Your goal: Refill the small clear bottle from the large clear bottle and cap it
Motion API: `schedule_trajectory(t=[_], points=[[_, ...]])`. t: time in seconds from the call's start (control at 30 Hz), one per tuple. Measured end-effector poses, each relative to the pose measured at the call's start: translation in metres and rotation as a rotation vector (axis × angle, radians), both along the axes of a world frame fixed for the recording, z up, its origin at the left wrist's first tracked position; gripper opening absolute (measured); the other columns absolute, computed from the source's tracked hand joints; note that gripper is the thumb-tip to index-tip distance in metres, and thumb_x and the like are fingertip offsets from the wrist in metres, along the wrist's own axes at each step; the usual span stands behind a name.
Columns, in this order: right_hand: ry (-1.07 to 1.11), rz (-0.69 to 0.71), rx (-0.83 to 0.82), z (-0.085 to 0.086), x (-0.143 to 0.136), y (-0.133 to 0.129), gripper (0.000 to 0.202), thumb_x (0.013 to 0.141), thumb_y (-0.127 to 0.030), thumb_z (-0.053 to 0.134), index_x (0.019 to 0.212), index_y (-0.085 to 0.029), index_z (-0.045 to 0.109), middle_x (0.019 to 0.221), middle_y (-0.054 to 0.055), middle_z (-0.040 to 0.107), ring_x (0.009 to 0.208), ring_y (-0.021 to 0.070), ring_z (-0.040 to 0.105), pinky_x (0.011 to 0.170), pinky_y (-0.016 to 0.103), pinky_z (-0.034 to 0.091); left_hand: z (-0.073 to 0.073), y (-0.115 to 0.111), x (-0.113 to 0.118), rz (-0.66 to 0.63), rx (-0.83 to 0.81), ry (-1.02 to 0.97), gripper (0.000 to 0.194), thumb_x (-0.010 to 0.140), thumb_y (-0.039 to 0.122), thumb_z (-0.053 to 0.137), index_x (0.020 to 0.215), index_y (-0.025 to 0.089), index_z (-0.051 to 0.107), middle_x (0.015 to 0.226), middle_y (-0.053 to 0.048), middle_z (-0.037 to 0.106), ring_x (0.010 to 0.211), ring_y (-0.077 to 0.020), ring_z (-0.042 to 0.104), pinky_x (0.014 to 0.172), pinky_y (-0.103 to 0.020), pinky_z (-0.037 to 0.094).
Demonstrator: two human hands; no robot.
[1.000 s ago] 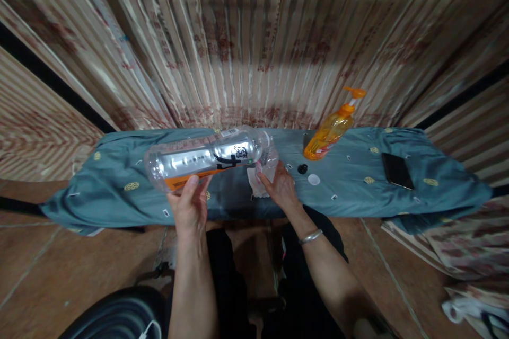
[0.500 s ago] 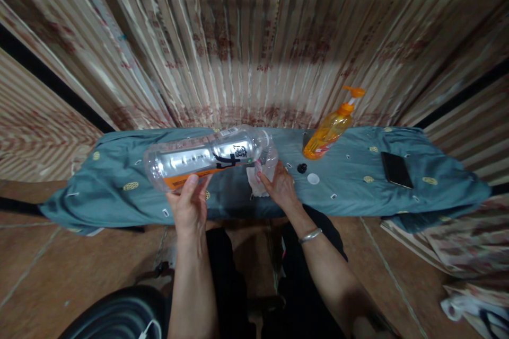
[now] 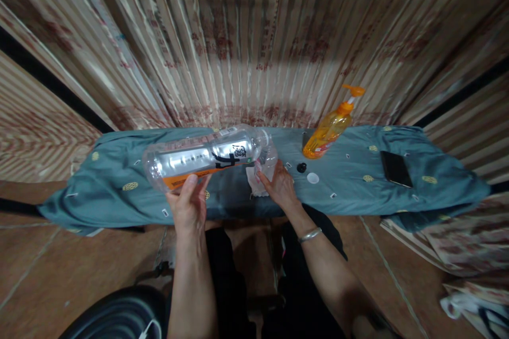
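My left hand (image 3: 189, 204) is wrapped around a large clear plastic bottle (image 3: 202, 156) with a silver and orange label. The bottle lies almost level in the air, its neck pointing right and slightly up. At the neck, my right hand (image 3: 281, 185) grips a small clear plastic container (image 3: 268, 158), whose exact kind I cannot make out. The container meets or overlaps the bottle's mouth. Below it, beside my right fingers, shows a pale, thin piece (image 3: 257, 183), perhaps tissue. Just right of this hand, a small black cap (image 3: 301, 168) and a white disc (image 3: 313, 178) lie on the cloth.
A pump bottle of orange liquid (image 3: 328, 132) stands at the back right of the table. Farther right lies a dark phone-like slab (image 3: 396, 169). A green patterned cloth (image 3: 107, 183) covers the narrow table, with a striped curtain (image 3: 238, 37) behind it.
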State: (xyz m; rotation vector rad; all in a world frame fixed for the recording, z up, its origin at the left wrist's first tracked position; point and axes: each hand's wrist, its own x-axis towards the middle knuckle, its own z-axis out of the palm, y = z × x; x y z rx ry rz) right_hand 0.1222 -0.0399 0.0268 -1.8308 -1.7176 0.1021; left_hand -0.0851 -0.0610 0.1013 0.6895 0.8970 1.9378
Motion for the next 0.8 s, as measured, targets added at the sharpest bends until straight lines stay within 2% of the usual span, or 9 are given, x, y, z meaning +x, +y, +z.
schedule_trajectory(t=[0.23, 0.43, 0.67, 0.8], points=[[0.012, 0.025, 0.033, -0.0008, 0.0005, 0.0002, 0.060, 0.091, -0.047, 0.054, 0.129, -0.001, 0.046, 0.107, 0.026, 0.069, 0.101, 0.0355, 0.067, 0.082, 0.047, 0.054, 0.0002, 0.0003, 0.0005, 0.002, 0.003, 0.000, 0.040, 0.049, 0.032, 0.089, 0.083, 0.026, 0.068, 0.080, 0.003, 0.067, 0.082, -0.0169, 0.066, 0.088, -0.046, 0.056], [0.001, 0.015, 0.002, 0.0009, 0.0005, 0.0001, 0.059, 0.090, -0.045, 0.057, 0.128, -0.001, 0.047, 0.107, 0.025, 0.070, 0.101, 0.0348, 0.068, 0.084, 0.045, 0.054, 0.0002, -0.0002, 0.0001, 0.001, 0.002, 0.010, 0.041, 0.051, 0.031, 0.089, 0.086, 0.027, 0.069, 0.084, 0.002, 0.068, 0.084, -0.0182, 0.067, 0.090, -0.049, 0.055], [-0.004, 0.004, 0.003, 0.0016, -0.0005, 0.0001, 0.060, 0.090, -0.047, 0.057, 0.129, -0.002, 0.047, 0.108, 0.025, 0.069, 0.102, 0.0345, 0.068, 0.083, 0.044, 0.054, 0.0021, 0.0001, 0.0018, 0.020, 0.002, -0.033, 0.040, 0.047, 0.029, 0.090, 0.080, 0.025, 0.069, 0.074, 0.004, 0.066, 0.077, -0.0154, 0.067, 0.082, -0.043, 0.059], [0.012, 0.010, -0.041, 0.0062, -0.0004, -0.0016, 0.058, 0.090, -0.044, 0.059, 0.128, -0.002, 0.047, 0.107, 0.024, 0.070, 0.101, 0.0337, 0.068, 0.084, 0.044, 0.055, 0.0025, 0.0000, 0.0021, 0.027, -0.003, -0.056, 0.042, 0.045, 0.028, 0.091, 0.082, 0.025, 0.070, 0.076, 0.004, 0.067, 0.078, -0.0155, 0.067, 0.080, -0.040, 0.059]])
